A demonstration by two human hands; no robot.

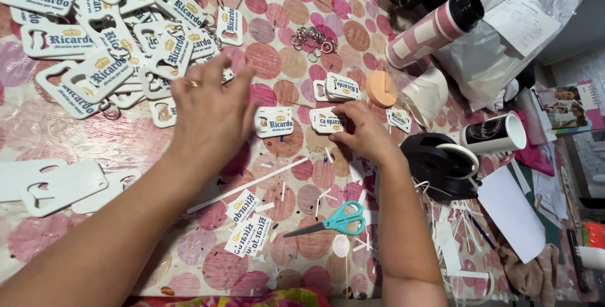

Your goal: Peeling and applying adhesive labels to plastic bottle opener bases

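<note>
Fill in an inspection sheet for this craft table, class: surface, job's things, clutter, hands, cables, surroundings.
Surface: tablecloth with pink and tan circles, strewn with paper slivers.
Job's things: white bottle-opener tags heaped at top left; one printed tag at the left hand's fingertips; blank tags at left; key rings; cut labels.
Clutter: teal scissors, black tape dispenser, mug, striped bottle.
Hands: left hand spread over tags; right hand on a tag.
Cables: nothing seen.
Surroundings: plastic bag at right.
</note>
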